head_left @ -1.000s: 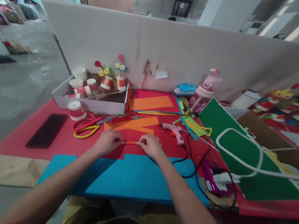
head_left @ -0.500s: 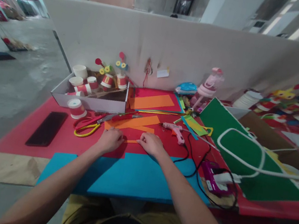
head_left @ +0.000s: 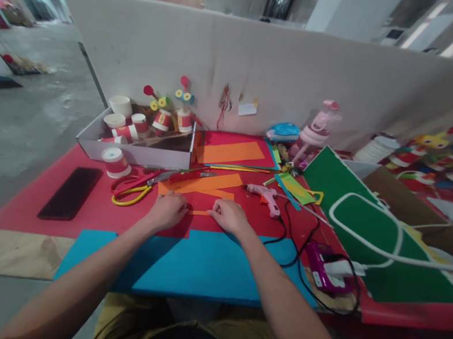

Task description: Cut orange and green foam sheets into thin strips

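A narrow orange paper strip is stretched level between my two hands, just above the red table covering. My left hand is closed, pinching the strip's left end. At its right end, the fingers of my right hand are closed on it too. Just beyond the hands lie wider orange paper pieces, overlapping each other. Yellow-handled scissors rest left of my left hand. A pink glue gun lies to the right of my right hand, its black cord trailing toward me.
Blue paper covers the near edge. At left are a black phone, a paper cup and a white box with more cups. A purple power strip and green board stand right. A pink bottle is behind.
Both hands keep the same hold on the strip, with no clear movement. The view has shifted very slightly.
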Demonstrator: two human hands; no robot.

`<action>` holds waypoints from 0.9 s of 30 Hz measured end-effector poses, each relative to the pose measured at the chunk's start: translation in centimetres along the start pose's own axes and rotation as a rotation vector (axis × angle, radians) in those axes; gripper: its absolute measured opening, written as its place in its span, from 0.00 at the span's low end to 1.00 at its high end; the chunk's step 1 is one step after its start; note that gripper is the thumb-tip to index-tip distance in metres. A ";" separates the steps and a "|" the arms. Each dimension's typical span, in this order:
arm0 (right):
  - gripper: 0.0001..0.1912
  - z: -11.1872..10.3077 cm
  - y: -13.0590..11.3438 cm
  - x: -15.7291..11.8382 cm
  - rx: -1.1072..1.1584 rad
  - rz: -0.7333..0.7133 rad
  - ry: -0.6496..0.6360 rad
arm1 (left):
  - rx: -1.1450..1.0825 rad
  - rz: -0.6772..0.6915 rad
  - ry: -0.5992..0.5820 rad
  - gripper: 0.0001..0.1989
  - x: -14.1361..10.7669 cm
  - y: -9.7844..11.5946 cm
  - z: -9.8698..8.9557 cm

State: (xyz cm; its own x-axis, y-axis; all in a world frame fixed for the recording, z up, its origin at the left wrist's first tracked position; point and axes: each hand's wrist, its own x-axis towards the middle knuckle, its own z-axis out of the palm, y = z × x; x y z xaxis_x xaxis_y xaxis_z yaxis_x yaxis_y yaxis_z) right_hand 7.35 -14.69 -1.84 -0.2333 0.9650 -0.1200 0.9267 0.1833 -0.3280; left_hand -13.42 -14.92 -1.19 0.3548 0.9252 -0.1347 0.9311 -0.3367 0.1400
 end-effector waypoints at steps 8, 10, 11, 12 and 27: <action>0.11 -0.1 -0.1 0.5 -0.022 0.026 -0.050 | 0.132 0.092 0.109 0.10 0.0 0.4 0.4; 0.11 0.0 0.0 0.7 -0.020 0.027 -0.046 | 0.159 0.242 0.195 0.11 0.0 0.5 0.7; 0.11 0.1 0.1 0.7 -0.018 0.025 -0.043 | 0.159 0.332 0.225 0.12 0.0 0.5 1.0; 0.11 0.2 0.1 0.8 -0.016 0.023 -0.041 | 0.154 0.413 0.245 0.13 0.0 0.5 1.3; 0.09 0.0 0.6 0.2 0.088 -0.046 -0.013 | -0.379 0.322 0.314 0.06 1.0 -0.6 3.6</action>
State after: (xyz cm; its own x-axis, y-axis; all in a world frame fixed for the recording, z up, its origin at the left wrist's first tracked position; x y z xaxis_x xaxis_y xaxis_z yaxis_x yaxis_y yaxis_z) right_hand 7.81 -14.37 -2.06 -0.2791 0.9534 -0.1149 0.8855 0.2092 -0.4148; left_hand -13.33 -14.42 -4.96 0.5190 0.8137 0.2618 0.6651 -0.5768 0.4743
